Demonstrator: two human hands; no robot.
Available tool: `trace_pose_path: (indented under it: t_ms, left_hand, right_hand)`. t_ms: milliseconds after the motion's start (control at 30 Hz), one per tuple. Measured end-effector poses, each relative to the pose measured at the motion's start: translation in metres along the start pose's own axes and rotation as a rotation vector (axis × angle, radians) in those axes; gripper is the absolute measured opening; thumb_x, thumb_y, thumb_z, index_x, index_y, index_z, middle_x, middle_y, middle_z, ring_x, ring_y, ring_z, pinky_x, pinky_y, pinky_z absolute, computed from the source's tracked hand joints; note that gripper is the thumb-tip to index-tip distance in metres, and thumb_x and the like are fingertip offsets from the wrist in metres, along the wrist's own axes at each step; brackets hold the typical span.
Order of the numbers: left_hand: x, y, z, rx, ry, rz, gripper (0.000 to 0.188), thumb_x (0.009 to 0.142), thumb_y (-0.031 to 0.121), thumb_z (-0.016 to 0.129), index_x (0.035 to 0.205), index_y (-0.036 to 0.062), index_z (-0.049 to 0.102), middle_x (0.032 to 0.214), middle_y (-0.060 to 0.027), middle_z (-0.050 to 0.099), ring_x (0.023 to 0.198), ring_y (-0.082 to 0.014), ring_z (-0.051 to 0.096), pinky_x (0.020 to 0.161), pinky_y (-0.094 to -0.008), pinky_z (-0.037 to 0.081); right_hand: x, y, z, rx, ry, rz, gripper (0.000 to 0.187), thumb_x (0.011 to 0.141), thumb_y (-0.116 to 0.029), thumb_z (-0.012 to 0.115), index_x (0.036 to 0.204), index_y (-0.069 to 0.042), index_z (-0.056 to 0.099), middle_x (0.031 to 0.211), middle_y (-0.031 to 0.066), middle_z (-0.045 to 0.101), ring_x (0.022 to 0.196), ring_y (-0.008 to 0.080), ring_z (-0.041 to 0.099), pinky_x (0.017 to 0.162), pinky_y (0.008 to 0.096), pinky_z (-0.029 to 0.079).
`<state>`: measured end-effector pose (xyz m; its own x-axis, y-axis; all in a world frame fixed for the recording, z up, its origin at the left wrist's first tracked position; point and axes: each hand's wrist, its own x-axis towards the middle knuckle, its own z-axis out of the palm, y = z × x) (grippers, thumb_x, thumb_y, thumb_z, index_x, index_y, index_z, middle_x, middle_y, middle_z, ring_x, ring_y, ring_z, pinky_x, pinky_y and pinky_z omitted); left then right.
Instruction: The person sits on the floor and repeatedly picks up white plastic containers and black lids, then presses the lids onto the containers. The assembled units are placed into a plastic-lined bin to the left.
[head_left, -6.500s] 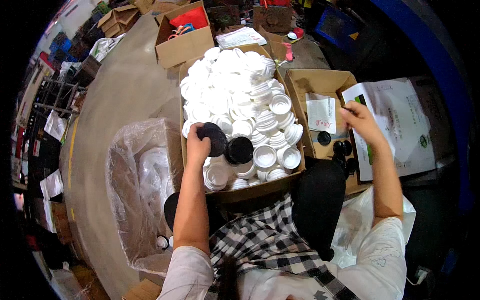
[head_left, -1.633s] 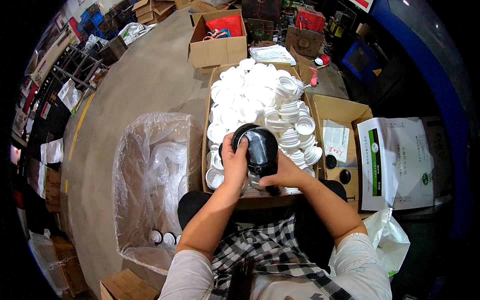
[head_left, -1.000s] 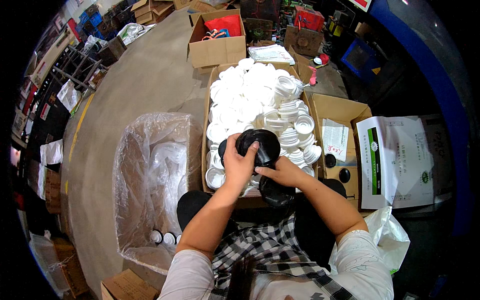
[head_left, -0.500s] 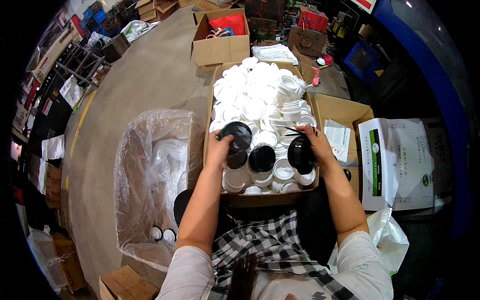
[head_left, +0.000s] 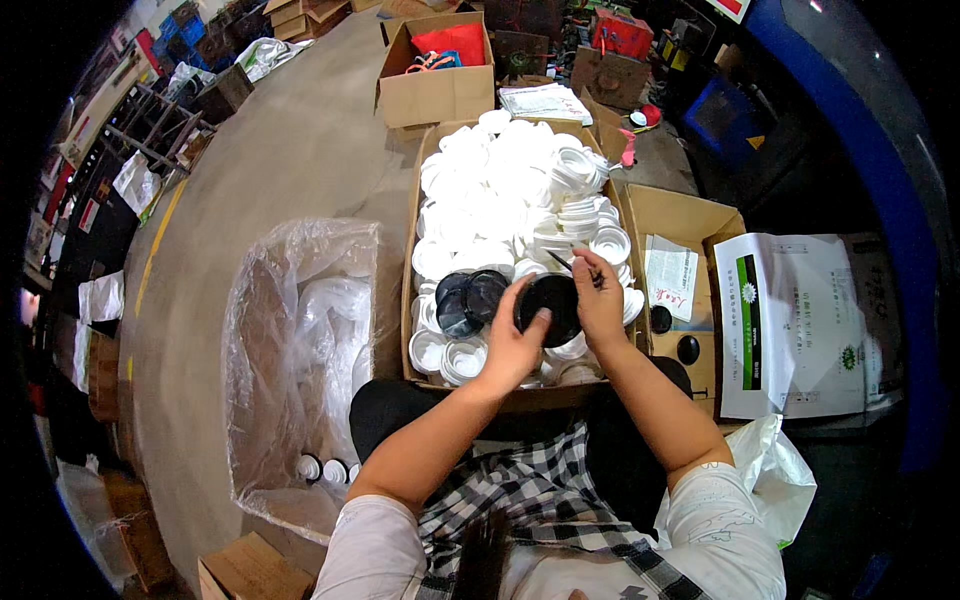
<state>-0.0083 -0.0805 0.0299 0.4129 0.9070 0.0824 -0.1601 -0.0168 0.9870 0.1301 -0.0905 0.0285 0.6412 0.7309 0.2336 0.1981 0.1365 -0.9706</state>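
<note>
My left hand [head_left: 515, 345] is closed on a round black lid [head_left: 550, 308], thumb lying across its face. My right hand [head_left: 602, 305] meets the lid's right edge and also grips a thin, dark, pointed tool [head_left: 561, 262] that sticks out past the fingers. What kind of tool it is, I cannot make out. To the left of my hands, dark round lids [head_left: 486, 293] overlap on top of a heap of white plastic lids [head_left: 490, 200]. A cardboard box [head_left: 412, 290] in front of my lap holds this heap.
A plastic-lined box [head_left: 250, 350] at left holds a few lids near its close end. On the right, an open carton [head_left: 690, 205] contains a printed paper [head_left: 670, 275] and black discs [head_left: 688, 349]. Beyond the heap stands a carton [head_left: 437, 98] with red material.
My left hand has left the dark lids on the heap and moved right to a black lid. My right hand has come inward, bringing the tool. Another black disc shows in the right carton.
</note>
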Motion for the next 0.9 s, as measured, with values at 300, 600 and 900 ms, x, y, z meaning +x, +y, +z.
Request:
trace_pose_path:
  t_ms: [300, 600, 900]
  left_hand:
    - [0.014, 0.008, -0.026, -0.434, -0.047, -0.270, 0.041, 0.079, -0.003, 0.056, 0.119, 0.0033, 0.048, 0.098, -0.0067, 0.058, 0.085, -0.0129, 0.056, 0.077, -0.0241, 0.046]
    - [0.014, 0.016, -0.036, 0.008, -0.064, -0.072, 0.034, 0.080, 0.001, 0.058, 0.114, 0.0002, 0.051, 0.099, -0.0054, 0.059, 0.089, -0.0122, 0.055, 0.081, -0.0242, 0.043]
    - [0.029, 0.023, -0.058, -0.759, -0.235, -0.325, 0.049, 0.078, 0.010, 0.064, 0.121, 0.0022, 0.043, 0.107, -0.0102, 0.058, 0.095, -0.0244, 0.059, 0.084, -0.0380, 0.048]
  right_hand:
    - [-0.003, -0.019, -0.014, -0.086, -0.349, -0.118, 0.030, 0.074, -0.025, 0.073, 0.066, -0.005, 0.052, 0.058, -0.0004, 0.051, 0.054, 0.0058, 0.043, 0.049, 0.0215, 0.036]
    - [-0.006, -0.036, -0.028, -0.264, -0.631, -0.102, 0.026, 0.081, -0.018, 0.065, 0.071, -0.006, 0.045, 0.059, -0.0044, 0.045, 0.055, 0.0033, 0.039, 0.048, 0.0200, 0.033]
    - [-0.005, -0.063, -0.056, 0.786, -0.710, 0.314, 0.019, 0.087, -0.016, 0.056, 0.081, -0.011, 0.038, 0.050, 0.0000, 0.043, 0.036, 0.0095, 0.038, 0.033, 0.0199, 0.028]
